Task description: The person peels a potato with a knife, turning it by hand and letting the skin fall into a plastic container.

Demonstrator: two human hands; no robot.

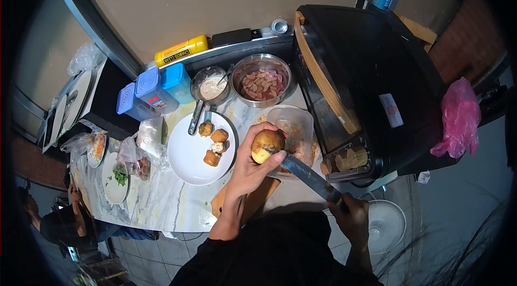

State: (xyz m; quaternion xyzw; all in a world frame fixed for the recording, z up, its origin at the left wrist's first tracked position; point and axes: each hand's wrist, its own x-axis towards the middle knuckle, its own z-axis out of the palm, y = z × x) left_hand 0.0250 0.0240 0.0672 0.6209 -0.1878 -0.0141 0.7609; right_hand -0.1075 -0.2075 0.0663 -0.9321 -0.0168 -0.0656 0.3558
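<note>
Over the plastic tub's [301, 120] left side: brown-skinned potato [267, 143], yellow flesh showing low, left hand [246, 172] fingers clamped around it. Right hand [351, 215] fingers wrapped on knife [311, 175] handle, blade at potato's lower right. White plate [182, 152] sits left.

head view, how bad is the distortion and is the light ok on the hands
Head view: strong bowing, seen along the worktop edge, with blackened corners; also head view: left hand well lit, right hand dimmer, knife readable, dark clothing nearly without detail.
</note>
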